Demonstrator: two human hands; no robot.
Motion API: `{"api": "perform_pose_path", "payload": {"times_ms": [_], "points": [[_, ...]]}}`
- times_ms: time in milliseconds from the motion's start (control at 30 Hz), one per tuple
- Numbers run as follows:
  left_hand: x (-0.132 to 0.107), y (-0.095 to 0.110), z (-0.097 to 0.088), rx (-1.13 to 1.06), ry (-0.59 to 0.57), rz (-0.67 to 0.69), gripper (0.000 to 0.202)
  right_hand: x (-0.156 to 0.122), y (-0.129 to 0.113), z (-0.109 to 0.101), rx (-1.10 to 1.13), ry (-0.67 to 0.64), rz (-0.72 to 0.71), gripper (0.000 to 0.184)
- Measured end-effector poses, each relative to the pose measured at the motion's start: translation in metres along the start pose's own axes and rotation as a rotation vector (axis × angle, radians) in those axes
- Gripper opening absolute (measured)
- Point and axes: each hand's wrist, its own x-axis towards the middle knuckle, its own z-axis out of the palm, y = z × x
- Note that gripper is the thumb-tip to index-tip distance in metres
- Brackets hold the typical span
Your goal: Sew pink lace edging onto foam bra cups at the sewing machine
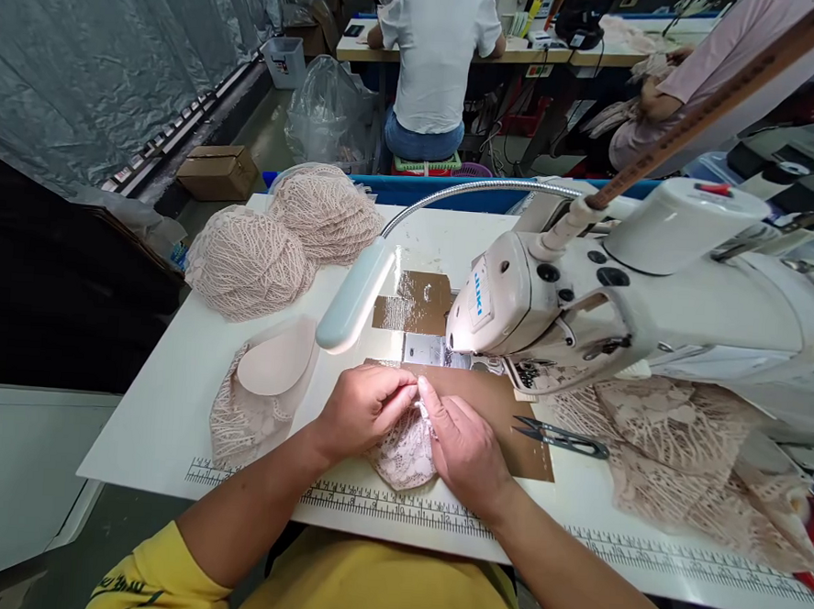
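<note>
My left hand pinches the upper edge of a pale pink lace piece, fingers closed on it. From the other side, my right hand grips the same edge, thumb and fingertips meeting those of the left. The lace hangs between both hands, just in front of the sewing machine and over a brown board. Thread snips lie to the right of my right hand. Left of my left hand rests a beige lace piece with a smooth cup. My fingertips hide the exact spot being held.
Two stacks of beige lace cups stand at the back left. A lamp on a bendable neck reaches over the table. More lace lies under the machine arm at right. A person in white sits beyond the table.
</note>
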Motion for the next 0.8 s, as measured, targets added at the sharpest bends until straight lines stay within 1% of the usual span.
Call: {"api": "perform_pose_path", "payload": {"times_ms": [133, 300, 400, 500, 633, 800], "points": [[-0.0001, -0.0012, 0.0002, 0.051, -0.01, 0.032, 0.013, -0.0008, -0.0001, 0.0007, -0.015, -0.002, -0.006, 0.067], [-0.0005, -0.0043, -0.0004, 0.141, -0.007, 0.107, 0.014, 0.0003, -0.0008, 0.0005, -0.03, 0.02, -0.03, 0.068], [-0.0009, -0.0052, -0.0003, 0.164, -0.001, 0.119, 0.014, 0.0011, -0.0014, -0.0004, -0.026, 0.021, -0.045, 0.067], [-0.0008, -0.0037, -0.0002, 0.14, 0.004, 0.08, 0.016, 0.0013, -0.0019, -0.0009, -0.043, 0.014, -0.052, 0.065], [0.0, 0.0008, -0.0002, 0.081, 0.009, -0.029, 0.021, 0.0011, -0.0032, -0.0001, -0.097, 0.0, -0.055, 0.06], [0.0006, 0.0038, -0.0001, 0.03, 0.035, -0.128, 0.021, 0.0004, -0.0051, 0.0009, -0.112, 0.007, -0.036, 0.06]]}}
